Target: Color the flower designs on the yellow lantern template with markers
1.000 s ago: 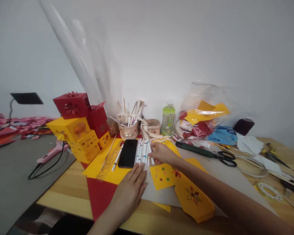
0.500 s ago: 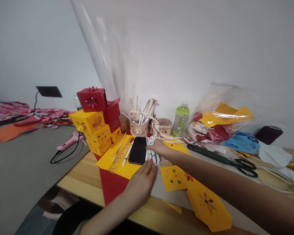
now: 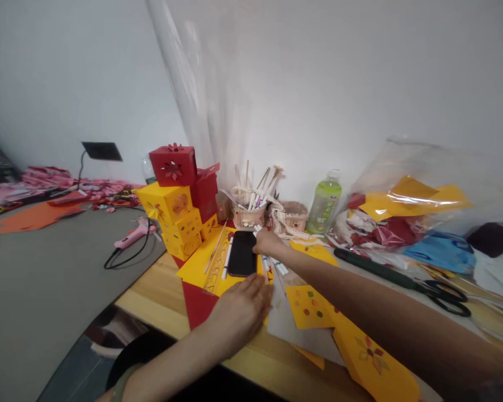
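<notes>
My right hand (image 3: 270, 244) reaches in from the right, its fingers closed round several white markers (image 3: 280, 267), some lying loose beside it. White marker ends show beyond its fingertips; the gripped part is hidden. Just nearer to me, my left hand (image 3: 243, 304) rests with fingers stretched out at the markers' lower ends. A black phone (image 3: 242, 254) lies beside both hands on yellow paper (image 3: 188, 271). Left of the phone are another white marker (image 3: 227, 259) and a clear yellowish ruler (image 3: 214, 268).
Yellow boxes (image 3: 178, 234) and red boxes (image 3: 171, 167) are stacked at left. Behind stand a stick-filled basket (image 3: 248, 216), a second basket (image 3: 295, 212) and a green bottle (image 3: 324, 204). Scissors (image 3: 444, 293) lie right; a pink glue gun (image 3: 129, 237) lies left.
The view has swung slightly left. The markers beside the phone, earlier lined up together, now lie more spread. My right hand has closed in over their upper part; my left stays near their lower ends.
</notes>
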Motion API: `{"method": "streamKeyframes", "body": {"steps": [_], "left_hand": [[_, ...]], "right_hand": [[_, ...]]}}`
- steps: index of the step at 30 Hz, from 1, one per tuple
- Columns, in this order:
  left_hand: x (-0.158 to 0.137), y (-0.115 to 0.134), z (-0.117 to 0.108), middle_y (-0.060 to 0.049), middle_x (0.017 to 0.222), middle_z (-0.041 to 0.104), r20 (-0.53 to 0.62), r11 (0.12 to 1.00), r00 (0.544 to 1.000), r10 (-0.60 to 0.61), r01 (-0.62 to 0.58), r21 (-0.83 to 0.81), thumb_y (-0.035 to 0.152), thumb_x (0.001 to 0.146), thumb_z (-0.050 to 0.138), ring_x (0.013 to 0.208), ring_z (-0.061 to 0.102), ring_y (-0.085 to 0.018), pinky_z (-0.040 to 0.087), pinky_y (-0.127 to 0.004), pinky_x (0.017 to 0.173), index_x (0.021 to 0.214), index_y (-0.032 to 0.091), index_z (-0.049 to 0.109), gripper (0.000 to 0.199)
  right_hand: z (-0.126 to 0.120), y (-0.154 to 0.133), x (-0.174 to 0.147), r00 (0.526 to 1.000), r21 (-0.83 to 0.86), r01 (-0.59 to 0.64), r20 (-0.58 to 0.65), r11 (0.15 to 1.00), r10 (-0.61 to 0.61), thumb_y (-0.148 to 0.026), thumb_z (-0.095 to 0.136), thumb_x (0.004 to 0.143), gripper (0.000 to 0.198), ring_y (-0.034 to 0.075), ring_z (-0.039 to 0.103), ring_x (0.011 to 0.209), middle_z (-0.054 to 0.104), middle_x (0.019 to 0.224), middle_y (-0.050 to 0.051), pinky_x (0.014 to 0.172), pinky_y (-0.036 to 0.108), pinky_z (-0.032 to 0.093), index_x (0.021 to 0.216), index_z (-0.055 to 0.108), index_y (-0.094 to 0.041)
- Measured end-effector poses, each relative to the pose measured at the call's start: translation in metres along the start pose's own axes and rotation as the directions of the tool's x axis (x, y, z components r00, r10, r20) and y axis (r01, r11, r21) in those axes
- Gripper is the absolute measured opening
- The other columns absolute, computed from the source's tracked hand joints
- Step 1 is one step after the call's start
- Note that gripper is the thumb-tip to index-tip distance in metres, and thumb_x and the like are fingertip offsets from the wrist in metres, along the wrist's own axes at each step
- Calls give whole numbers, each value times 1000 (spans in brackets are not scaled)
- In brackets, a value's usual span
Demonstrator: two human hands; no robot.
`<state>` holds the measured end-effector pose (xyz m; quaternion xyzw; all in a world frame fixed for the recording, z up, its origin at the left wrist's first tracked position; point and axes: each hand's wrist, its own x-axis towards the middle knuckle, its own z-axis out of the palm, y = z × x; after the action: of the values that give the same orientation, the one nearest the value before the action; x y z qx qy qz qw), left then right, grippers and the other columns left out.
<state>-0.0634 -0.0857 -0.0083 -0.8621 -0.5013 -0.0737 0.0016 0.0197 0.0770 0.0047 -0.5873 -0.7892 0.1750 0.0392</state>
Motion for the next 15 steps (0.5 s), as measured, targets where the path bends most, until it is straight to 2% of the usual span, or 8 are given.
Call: {"method": "streamKeyframes", "body": {"steps": [1, 2, 4, 6, 8, 11, 15], "left_hand": [[-1, -6, -5, -11, 126, 51, -2, 992, 992, -127, 127, -22, 19, 88, 43, 120, 44, -23, 39, -33, 99, 122, 12, 48, 34], [-1, -14, -9, -11, 120, 55, -11, 978, 978, -206, 206, -15, 17, 89, 40, 112, 51, -21, 43, -32, 94, 118, 13, 51, 31], [3, -30, -15, -12, 110, 59, -26, 948, 948, -317, 318, 3, 17, 91, 36, 101, 57, -21, 47, -34, 87, 111, 13, 54, 27], [10, -46, -17, -14, 104, 59, -17, 911, 912, -411, 411, 29, 17, 90, 41, 97, 57, -24, 48, -37, 81, 106, 11, 55, 23], [16, -59, -16, -13, 100, 59, 38, 883, 883, -468, 467, 46, 20, 88, 48, 91, 59, -23, 49, -38, 78, 102, 9, 56, 19], [24, -74, -14, -8, 105, 56, 146, 858, 846, -512, 511, 47, 29, 88, 51, 90, 58, -18, 49, -37, 77, 107, 12, 53, 26], [31, -86, -16, -8, 109, 55, 276, 845, 809, -519, 535, 20, 30, 88, 51, 92, 57, -19, 49, -38, 78, 111, 14, 51, 29]], "right_hand": [[0, 2, 1, 1000, 23, -31, 0, 999, 31, -28, 54, 86, 31, 20, 58, 95, 56, 113, 8, 77, 39, 49, 114, 52, -16], [1, 4, 2, 998, 52, -62, 1, 997, 62, -28, 54, 86, 31, 20, 58, 95, 56, 113, 8, 77, 39, 49, 114, 52, -16], [1, 9, 4, 996, 119, -90, -8, 989, 92, -28, 54, 86, 31, 20, 58, 95, 56, 114, 8, 77, 39, 49, 115, 52, -16], [-1, 14, 5, 996, 195, -75, -33, 978, 83, -28, 54, 86, 31, 20, 58, 95, 56, 114, 8, 77, 39, 49, 115, 52, -16], [-4, 18, 5, 996, 277, -22, -72, 961, 44, -28, 53, 86, 31, 20, 58, 94, 56, 113, 8, 77, 39, 49, 115, 52, -16], [-14, 20, 0, 985, 391, 102, -170, 914, -38, -29, 53, 87, 30, 20, 58, 93, 56, 112, 7, 76, 39, 50, 113, 53, -15], [-33, 22, -13, 925, 476, 259, -372, 841, -74, -28, 52, 87, 30, 19, 59, 91, 57, 111, 7, 75, 39, 50, 114, 52, -15]]}}
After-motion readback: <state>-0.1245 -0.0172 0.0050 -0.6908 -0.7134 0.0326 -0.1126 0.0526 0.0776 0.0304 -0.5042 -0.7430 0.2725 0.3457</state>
